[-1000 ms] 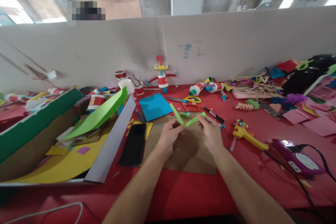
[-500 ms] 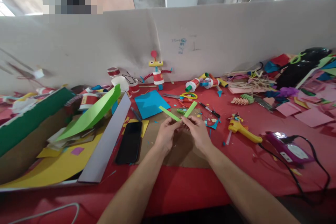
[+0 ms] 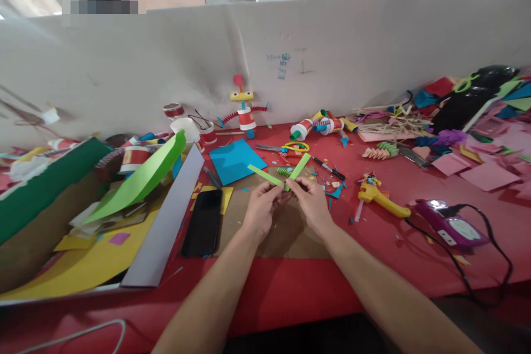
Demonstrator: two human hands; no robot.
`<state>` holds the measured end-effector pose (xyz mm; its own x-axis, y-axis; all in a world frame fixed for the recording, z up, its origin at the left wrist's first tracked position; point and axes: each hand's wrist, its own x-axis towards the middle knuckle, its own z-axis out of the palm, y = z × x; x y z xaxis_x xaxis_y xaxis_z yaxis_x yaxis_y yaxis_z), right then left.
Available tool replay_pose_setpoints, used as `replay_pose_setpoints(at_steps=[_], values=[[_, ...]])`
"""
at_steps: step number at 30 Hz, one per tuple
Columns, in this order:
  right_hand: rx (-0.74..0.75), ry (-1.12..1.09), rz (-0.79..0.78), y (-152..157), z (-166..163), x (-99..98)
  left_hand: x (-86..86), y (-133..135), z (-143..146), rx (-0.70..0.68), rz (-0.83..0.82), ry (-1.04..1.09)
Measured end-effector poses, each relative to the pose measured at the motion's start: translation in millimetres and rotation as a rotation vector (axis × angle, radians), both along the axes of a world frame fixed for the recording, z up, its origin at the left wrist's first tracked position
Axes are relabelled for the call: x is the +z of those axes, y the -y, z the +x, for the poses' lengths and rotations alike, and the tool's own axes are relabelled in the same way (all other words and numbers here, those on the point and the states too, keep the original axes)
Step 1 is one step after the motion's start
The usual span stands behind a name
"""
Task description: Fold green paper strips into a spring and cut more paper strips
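A craft workshop: a red-covered table (image 3: 290,293) strewn with coloured paper scraps, scissors (image 3: 286,148), a glue gun (image 3: 381,199) and a finished paper-cup robot (image 3: 244,110).

Readable text: none can be made out anywhere in view.
White paper partition wall (image 3: 373,50): small blue handwritten scribble (image 3: 281,65) at 12 o'clock in the view, several short rows, too small and blurred to read.
Beside the scribble: thin dark pen mark (image 3: 305,69) just at its 3 o'clock, two crossing strokes; whether it is a letter or a sign cannot be told.
Purple plastic device (image 3: 431,211): on the red tabletop at 3 o'clock, with a white label patch (image 3: 454,231) on top, print illegible.
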<state>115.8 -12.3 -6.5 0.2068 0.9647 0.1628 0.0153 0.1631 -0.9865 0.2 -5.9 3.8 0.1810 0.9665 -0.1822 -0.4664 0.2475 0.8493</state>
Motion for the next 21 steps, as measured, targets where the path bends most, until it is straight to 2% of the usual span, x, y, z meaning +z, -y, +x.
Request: replay_pose_setpoints(at_steps=[11,16,21], values=[[0.004,-0.225,-0.099,-2.9,-2.5,-0.7,-0.7,-2.6,-1.3,0.011,0.003,-0.052],[0.065,-0.153,-0.06,-1.4,-5.0,-4.4,-3.1,-3.7,-2.2,0.064,0.058,0.0],[0.05,-0.105,-0.047,-1.0,-3.0,-5.2,-4.1,-1.1,0.1,0.083,0.12,-0.058]])
